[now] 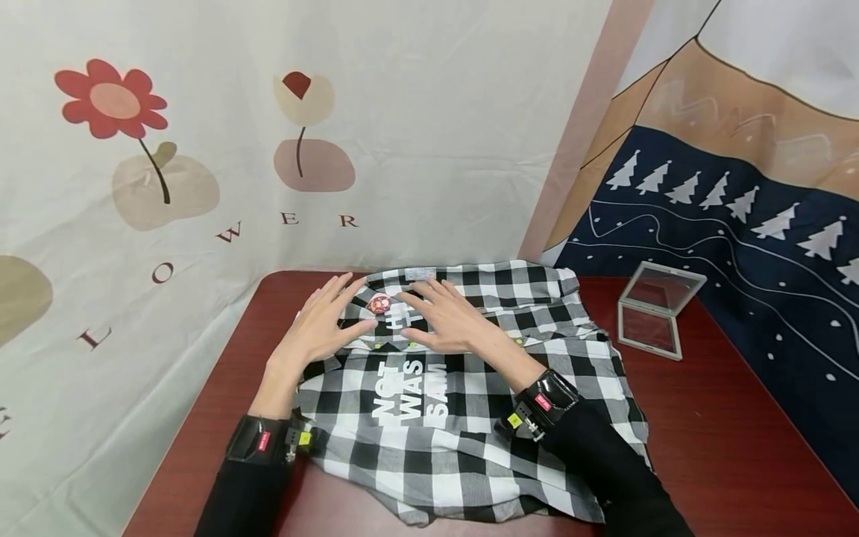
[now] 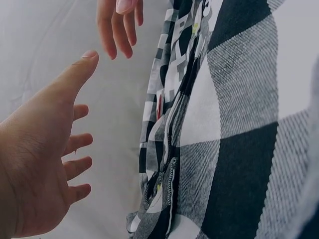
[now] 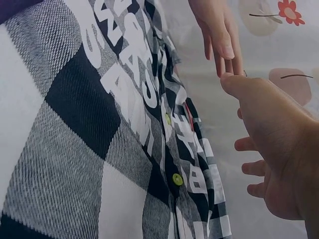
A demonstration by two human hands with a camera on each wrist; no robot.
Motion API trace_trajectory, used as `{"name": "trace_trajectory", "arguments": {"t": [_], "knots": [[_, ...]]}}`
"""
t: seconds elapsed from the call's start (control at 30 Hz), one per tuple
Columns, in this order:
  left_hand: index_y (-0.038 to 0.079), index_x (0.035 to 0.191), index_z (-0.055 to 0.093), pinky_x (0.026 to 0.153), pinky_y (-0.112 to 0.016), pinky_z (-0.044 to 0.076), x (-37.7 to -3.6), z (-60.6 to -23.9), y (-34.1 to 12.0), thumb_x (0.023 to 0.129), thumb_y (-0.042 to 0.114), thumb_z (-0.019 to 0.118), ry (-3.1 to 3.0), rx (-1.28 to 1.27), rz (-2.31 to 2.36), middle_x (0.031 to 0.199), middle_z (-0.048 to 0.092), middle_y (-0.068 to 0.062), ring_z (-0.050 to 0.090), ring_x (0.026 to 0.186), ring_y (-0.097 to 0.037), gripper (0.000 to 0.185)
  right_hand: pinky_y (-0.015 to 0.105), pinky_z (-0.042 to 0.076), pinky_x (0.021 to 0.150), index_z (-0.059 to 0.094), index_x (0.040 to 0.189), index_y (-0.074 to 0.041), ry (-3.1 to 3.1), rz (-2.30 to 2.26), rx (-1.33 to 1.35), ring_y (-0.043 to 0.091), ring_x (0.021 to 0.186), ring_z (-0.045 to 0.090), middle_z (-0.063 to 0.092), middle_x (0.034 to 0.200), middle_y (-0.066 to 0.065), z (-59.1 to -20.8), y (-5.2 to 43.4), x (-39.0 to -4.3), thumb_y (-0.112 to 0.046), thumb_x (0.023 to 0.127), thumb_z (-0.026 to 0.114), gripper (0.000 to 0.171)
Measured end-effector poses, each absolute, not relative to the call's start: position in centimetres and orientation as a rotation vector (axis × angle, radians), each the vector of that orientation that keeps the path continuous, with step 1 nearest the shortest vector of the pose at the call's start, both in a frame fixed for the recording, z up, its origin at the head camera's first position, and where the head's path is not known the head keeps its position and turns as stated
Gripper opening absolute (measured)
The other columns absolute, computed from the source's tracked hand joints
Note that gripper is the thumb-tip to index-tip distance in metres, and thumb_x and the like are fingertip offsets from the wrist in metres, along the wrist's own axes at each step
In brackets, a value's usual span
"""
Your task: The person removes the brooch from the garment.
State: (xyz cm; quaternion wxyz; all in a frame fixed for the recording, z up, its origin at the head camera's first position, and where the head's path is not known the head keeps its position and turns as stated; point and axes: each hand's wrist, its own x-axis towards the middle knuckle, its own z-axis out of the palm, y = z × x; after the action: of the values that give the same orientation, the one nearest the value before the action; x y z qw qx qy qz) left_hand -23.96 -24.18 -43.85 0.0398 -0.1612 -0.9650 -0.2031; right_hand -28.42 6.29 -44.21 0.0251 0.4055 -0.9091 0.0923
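Head view: I'm seeing the checked shirt [image 1: 470, 406] lying on the table [image 1: 731, 425], its middle sitting at 4 o'clock from the left hand [image 1: 322, 321] and 5 o'clock from the right hand [image 1: 446, 317], the right being nearer. Cloth is looking widest along 9-to-3; foreshortening is keeping me from confirming its true long axis. Both hands are hovering, fingers loosely spread, pinching nothing. Wrist views are showing gaps to the cloth that the head view is flattening; I'm judging height the key relation. Only head view is catching the open case [image 1: 647, 328], shirt's 2 o'clock.
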Motion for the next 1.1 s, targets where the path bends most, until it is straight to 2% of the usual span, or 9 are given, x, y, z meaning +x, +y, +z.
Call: {"name": "trace_trajectory", "arguments": {"t": [0.43, 0.83, 1.1], "knots": [[0.019, 0.18, 0.031, 0.142, -0.071, 0.016, -24.4, -44.0, -25.2, 0.108, 0.061, 0.069, -2.929, -0.483, -0.644, 0.188, 0.027, -0.019, 0.022, 0.175, -0.047, 0.091, 0.066, 0.026, 0.142, 0.04, 0.177, -0.024, -2.78, 0.227, 1.262, 0.048, 0.171, 0.035, 0.042, 0.181, 0.015, -44.4, 4.5, -29.1, -0.064, 0.115, 0.053, 0.075], [0.018, 0.181, 0.03, 0.141, -0.072, 0.018, -24.8, -44.4, -25.9, 0.108, 0.058, 0.07, -2.938, -0.462, -0.659, 0.187, 0.027, -0.021, 0.023, 0.174, -0.049, 0.092, 0.072, 0.032, 0.137, 0.045, 0.174, -0.021, -2.745, 0.313, 1.278, 0.047, 0.169, 0.038, 0.046, 0.178, 0.018, -44.7, 3.3, -30.1, -0.061, 0.114, 0.057, 0.073], [0.019, 0.181, 0.03, 0.141, -0.073, 0.018, -25.0, -44.7, -26.0, 0.108, 0.059, 0.07, -2.953, -0.442, -0.703, 0.187, 0.027, -0.021, 0.023, 0.174, -0.049, 0.093, 0.066, 0.03, 0.14, 0.042, 0.176, -0.024, -2.794, 0.291, 1.261, 0.045, 0.17, 0.036, 0.044, 0.18, 0.017, -44.6, 2.8, -30.5, -0.06, 0.115, 0.055, 0.072]]}}
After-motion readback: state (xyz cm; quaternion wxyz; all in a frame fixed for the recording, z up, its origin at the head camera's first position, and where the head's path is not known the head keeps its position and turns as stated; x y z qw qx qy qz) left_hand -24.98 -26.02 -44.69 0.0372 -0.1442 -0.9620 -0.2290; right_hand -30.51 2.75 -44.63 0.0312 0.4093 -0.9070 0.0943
